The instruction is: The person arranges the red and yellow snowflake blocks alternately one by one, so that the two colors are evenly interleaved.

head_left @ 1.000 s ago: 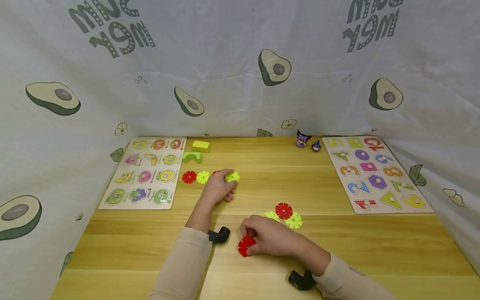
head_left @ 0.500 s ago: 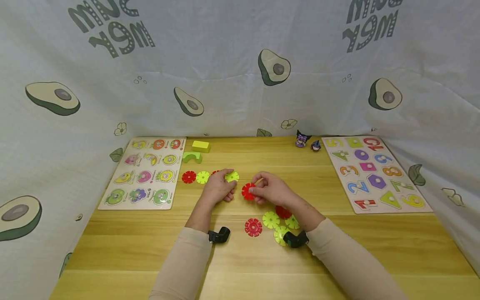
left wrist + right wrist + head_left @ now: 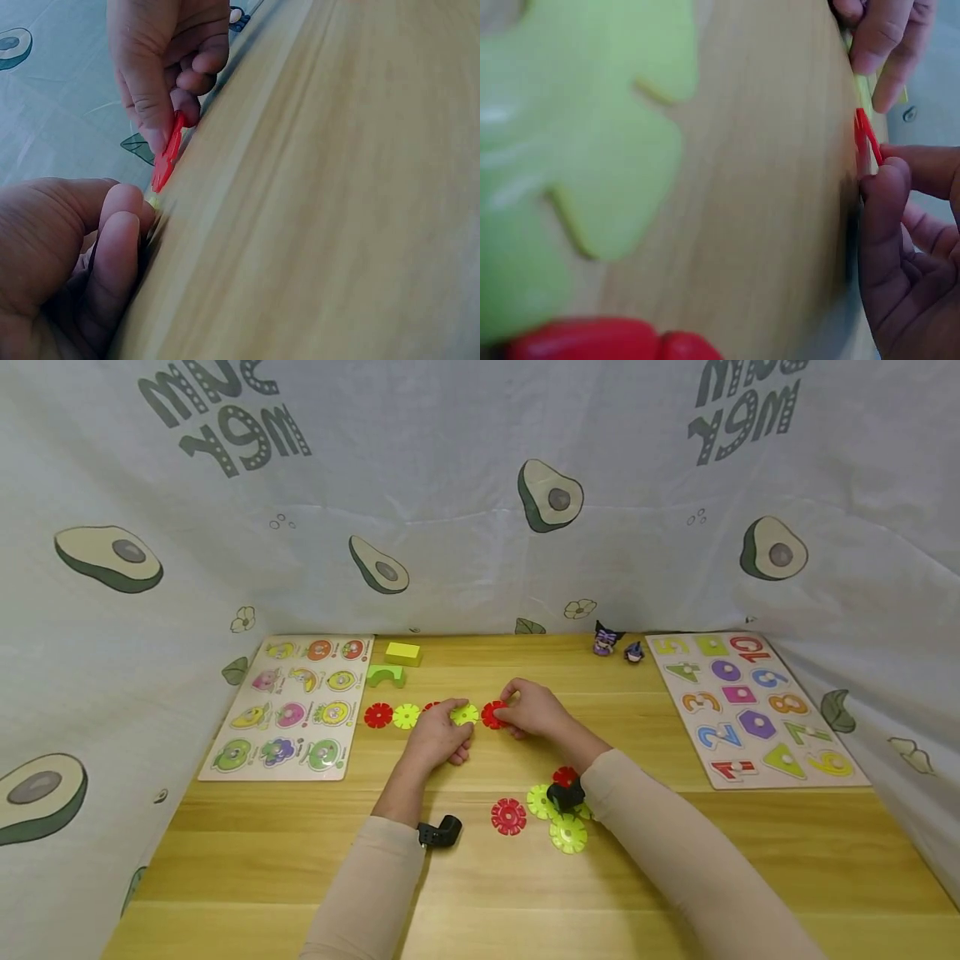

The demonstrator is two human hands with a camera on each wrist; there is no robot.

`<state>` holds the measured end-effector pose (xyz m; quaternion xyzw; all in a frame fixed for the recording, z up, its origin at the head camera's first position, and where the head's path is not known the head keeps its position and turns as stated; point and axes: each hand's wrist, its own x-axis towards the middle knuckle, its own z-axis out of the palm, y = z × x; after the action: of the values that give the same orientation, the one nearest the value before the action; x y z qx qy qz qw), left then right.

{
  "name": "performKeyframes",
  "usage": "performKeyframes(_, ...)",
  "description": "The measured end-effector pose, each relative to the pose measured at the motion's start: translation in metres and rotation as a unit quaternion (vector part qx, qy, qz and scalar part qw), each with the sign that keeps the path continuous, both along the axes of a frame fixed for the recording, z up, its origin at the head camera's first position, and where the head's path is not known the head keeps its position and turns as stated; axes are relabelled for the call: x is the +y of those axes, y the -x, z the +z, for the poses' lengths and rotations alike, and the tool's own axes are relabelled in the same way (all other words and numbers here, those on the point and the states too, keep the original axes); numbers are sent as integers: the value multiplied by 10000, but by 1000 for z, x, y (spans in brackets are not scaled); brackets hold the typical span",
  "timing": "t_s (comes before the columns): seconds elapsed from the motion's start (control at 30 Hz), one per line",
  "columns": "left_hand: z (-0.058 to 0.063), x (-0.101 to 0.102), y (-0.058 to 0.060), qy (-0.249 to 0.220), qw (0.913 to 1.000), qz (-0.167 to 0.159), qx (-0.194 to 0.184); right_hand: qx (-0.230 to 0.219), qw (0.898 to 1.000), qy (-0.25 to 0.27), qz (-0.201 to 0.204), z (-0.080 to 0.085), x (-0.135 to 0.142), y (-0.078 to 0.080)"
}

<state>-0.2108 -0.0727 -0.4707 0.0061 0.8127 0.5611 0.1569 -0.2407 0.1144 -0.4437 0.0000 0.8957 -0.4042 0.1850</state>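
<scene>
A row of notched plastic snowflake discs lies left of centre in the head view, with a red disc [image 3: 378, 715] at its left end and a yellow disc [image 3: 407, 717] beside it. My left hand [image 3: 438, 733] rests over the row, mostly covering a red disc, with thumb and index finger about the edges of another yellow disc [image 3: 465, 714]. Just right of that, my right hand [image 3: 534, 710] pinches a red snowflake disc [image 3: 492, 715] between thumb and fingers. The right wrist view shows this red disc [image 3: 865, 135] tilted, close over the table.
Loose discs lie nearer me: a red one [image 3: 508, 817], a yellow one [image 3: 568, 833] and others partly under the right wrist camera [image 3: 566, 795]. A fruit puzzle board [image 3: 288, 706] stands left, a number board [image 3: 753, 710] right. Green blocks [image 3: 386, 675] and small figurines [image 3: 604, 639] sit behind.
My right hand has carried the red disc from near the front pile up and leftward to the row's right end. The left hand has stayed in place.
</scene>
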Motion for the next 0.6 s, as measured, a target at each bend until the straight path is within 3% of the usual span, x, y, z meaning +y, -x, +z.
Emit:
performKeyframes(0.17, 0, 0, -1, 34, 10000, -13, 17, 30, 9993, -359, 125, 1, -1, 0)
performKeyframes(0.33, 0, 0, -1, 79, 9999, -36, 84, 148, 9997, 62, 193, -1, 5, -7)
performKeyframes(0.43, 0, 0, -1, 122, 9998, -38, 120, 147, 9988, 393, 272, 1, 11, -16)
performKeyframes(0.6, 1, 3, -1, 206, 9993, -230, 190, 221, 9957, 497, 749, 8, 20, -40)
